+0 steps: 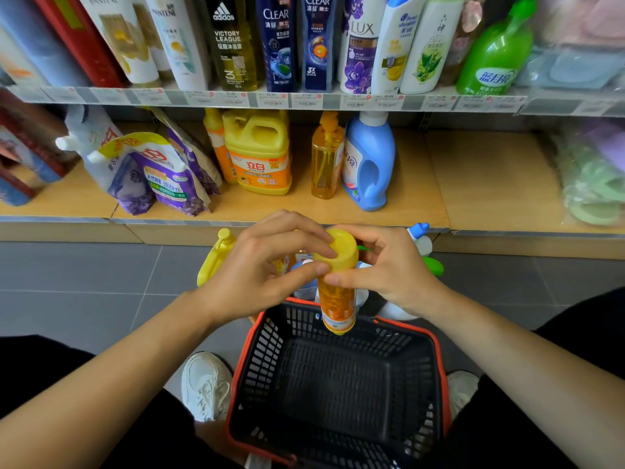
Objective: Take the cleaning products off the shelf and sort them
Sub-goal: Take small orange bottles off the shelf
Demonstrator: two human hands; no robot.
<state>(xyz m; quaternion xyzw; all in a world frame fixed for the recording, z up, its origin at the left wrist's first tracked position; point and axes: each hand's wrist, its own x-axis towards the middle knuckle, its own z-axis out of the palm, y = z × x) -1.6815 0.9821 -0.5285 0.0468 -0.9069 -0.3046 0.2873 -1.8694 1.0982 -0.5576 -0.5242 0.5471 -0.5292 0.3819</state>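
left grip (267, 265) and right grip (389, 265) both pinching yellow cap end of orange detergent bottle (336, 306). bottle roughly upright, base hanging just over far rim of black basket (263, 350) on floor. other bottles (216, 255) crowd gap between basket and bottom shelf (480, 184) edge.

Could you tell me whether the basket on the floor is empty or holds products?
Empty: the basket shows only bare mesh inside; the left hand and right hand hold the orange bottle over its far end.
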